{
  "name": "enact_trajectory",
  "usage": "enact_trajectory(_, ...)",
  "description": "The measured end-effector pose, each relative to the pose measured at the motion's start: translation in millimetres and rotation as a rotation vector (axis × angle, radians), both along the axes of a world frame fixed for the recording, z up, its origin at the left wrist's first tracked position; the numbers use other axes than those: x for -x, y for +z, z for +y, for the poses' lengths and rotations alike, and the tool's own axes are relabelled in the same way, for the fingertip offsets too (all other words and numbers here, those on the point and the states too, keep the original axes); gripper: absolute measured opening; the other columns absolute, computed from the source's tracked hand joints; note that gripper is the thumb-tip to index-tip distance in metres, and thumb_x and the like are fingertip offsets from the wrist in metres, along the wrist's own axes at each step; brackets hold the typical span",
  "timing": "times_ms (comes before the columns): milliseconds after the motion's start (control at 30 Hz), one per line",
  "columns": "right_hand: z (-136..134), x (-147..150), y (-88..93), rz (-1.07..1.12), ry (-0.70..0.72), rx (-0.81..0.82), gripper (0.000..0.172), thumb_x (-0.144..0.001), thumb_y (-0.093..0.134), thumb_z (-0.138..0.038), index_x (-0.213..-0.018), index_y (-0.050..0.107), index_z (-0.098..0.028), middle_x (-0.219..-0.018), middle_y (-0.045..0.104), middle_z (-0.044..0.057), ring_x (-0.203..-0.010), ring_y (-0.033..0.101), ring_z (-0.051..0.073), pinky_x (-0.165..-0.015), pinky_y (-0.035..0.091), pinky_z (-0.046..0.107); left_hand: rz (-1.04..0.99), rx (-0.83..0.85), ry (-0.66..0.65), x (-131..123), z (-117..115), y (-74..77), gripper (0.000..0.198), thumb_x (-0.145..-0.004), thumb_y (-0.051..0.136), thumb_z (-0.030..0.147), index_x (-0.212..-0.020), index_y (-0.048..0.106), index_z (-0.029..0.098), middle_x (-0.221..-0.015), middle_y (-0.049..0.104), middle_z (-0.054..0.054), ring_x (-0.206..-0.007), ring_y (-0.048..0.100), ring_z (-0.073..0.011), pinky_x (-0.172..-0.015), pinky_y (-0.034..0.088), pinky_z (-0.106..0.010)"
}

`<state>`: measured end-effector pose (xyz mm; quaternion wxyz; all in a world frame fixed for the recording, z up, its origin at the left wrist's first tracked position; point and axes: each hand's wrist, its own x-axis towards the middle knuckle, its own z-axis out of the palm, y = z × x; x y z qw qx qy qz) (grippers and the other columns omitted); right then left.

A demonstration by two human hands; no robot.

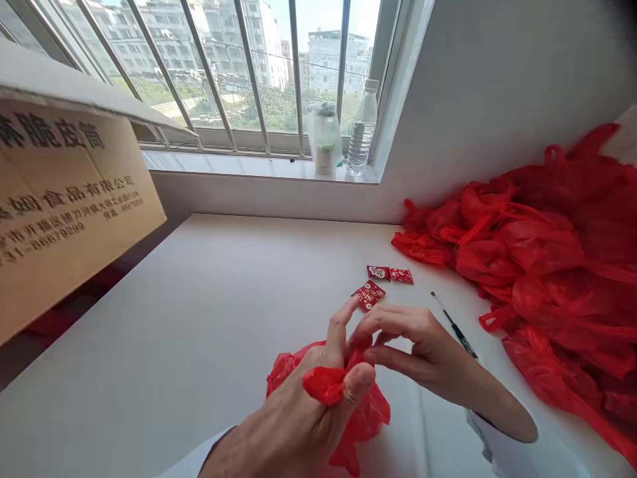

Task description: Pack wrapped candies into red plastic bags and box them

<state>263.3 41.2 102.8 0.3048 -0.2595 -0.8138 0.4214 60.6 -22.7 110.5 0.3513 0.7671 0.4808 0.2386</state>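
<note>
A red plastic bag (365, 415) lies bunched on the white table under my two hands. My left hand (318, 392) is closed on it, with a twist of the bag sticking out between thumb and fingers and the index finger stretched forward. From the right, my right hand (408, 338) pinches another part of the same bag with thumb and fingertips. Just beyond my left index fingertip lies a small red square packet (369, 295). Behind it rest a dark red packet (378, 272) and a red packet (401, 275), side by side.
A pen (455, 326) lies right of my hands. A big heap of red plastic bags (542, 245) fills the table's right side. At left stands an open cardboard box (74, 219). A water bottle (362, 129) and a bagged cup (324, 143) stand on the sill of a barred window.
</note>
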Motion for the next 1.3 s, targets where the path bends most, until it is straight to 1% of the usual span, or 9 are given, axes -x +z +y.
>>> enact_trajectory(200,1,9,-22.6,0.274,-0.289,0.204,0.009,-0.088,0.065,-0.025,-0.082,0.064,-0.019,-0.075,0.06,-0.002,-0.067,0.058,0.008,-0.059,0.05,0.018,-0.031,0.357,-0.002,-2,22,18.9,0.043,-0.097,0.03,0.054,-0.089,0.057,0.021,-0.067,0.053,0.003,-0.053,0.041,-0.0113,-0.052,0.033,-0.023)
enact_trajectory(300,-16,9,-7.8,0.397,-0.403,0.064,0.005,-0.087,0.065,-0.017,-0.086,0.063,-0.022,-0.076,0.061,-0.003,-0.068,0.059,0.008,-0.061,0.051,0.017,-0.419,0.771,-0.037,0,34,7.8,0.05,-0.096,0.027,0.06,-0.093,0.058,0.02,-0.053,0.048,0.004,-0.045,0.039,-0.0102,-0.045,0.03,-0.022)
enact_trajectory(400,-39,8,6.0,0.263,-0.236,-0.24,0.016,-0.089,0.056,-0.007,-0.094,0.063,-0.021,-0.083,0.065,-0.001,-0.076,0.061,0.01,-0.069,0.051,0.022,-0.757,0.853,-0.042,2,42,-3.6,0.036,-0.098,0.038,0.048,-0.104,0.06,0.02,-0.073,0.062,-0.001,-0.062,0.055,-0.0106,-0.06,0.044,-0.021)
enact_trajectory(533,-41,3,8.1,0.091,0.029,-0.365,0.009,-0.091,0.056,-0.014,-0.091,0.064,-0.017,-0.085,0.067,0.002,-0.077,0.061,0.012,-0.072,0.05,0.025,-0.502,0.581,-0.244,3,37,1.1,0.007,-0.09,0.055,0.025,-0.087,0.058,0.019,-0.084,0.064,-0.001,-0.074,0.059,-0.0128,-0.07,0.048,-0.025)
enact_trajectory(667,-2,8,-10.3,0.292,-0.087,0.007,0.024,-0.099,0.044,-0.019,-0.116,0.06,-0.022,-0.111,0.065,0.005,-0.099,0.061,0.013,-0.085,0.05,0.027,0.298,-0.492,-0.168,-5,18,4.7,0.019,-0.09,0.043,0.006,-0.08,0.053,0.02,-0.065,0.058,0.004,-0.053,0.051,-0.0123,-0.046,0.036,-0.024)
enact_trajectory(800,31,22,-32.1,0.112,0.298,0.261,0.042,-0.096,0.045,-0.022,-0.138,0.047,-0.021,-0.119,0.063,0.006,-0.065,0.054,0.005,-0.063,0.048,0.02,0.607,-1.2,-0.029,-9,13,-7.7,0.018,-0.08,0.059,0.001,-0.074,0.053,0.017,-0.072,0.062,0.001,-0.049,0.052,-0.0118,-0.043,0.033,-0.028)
enact_trajectory(967,35,27,-35.9,0.096,0.202,0.084,0.02,-0.092,0.053,-0.019,-0.106,0.066,-0.018,-0.089,0.067,0.001,-0.068,0.054,0.007,-0.059,0.043,0.019,0.618,-1.153,0.015,7,20,-20.0,0.024,-0.082,0.051,-0.005,-0.072,0.048,0.017,-0.101,0.064,-0.009,-0.067,0.059,-0.0117,-0.051,0.039,-0.025)
enact_trajectory(1167,32,20,-35.4,-0.007,-0.068,-0.295,0.014,-0.087,0.05,-0.011,-0.085,0.061,-0.018,-0.076,0.062,0.0,-0.066,0.053,0.009,-0.06,0.043,0.02,0.566,-1.078,-0.003,10,22,-21.1,0.023,-0.085,0.046,-0.003,-0.074,0.048,0.017,-0.089,0.055,-0.006,-0.067,0.051,-0.0131,-0.057,0.045,-0.025)
enact_trajectory(1300,43,-3,-60.1,-0.26,-0.292,-0.498,0.014,-0.087,0.046,-0.014,-0.083,0.059,-0.019,-0.079,0.059,0.003,-0.067,0.051,0.011,-0.06,0.039,0.022,0.598,-0.964,0.081,15,9,-36.0,0.014,-0.092,0.047,0.013,-0.078,0.049,0.015,-0.099,0.051,-0.013,-0.093,0.054,-0.0259,-0.085,0.051,-0.049)
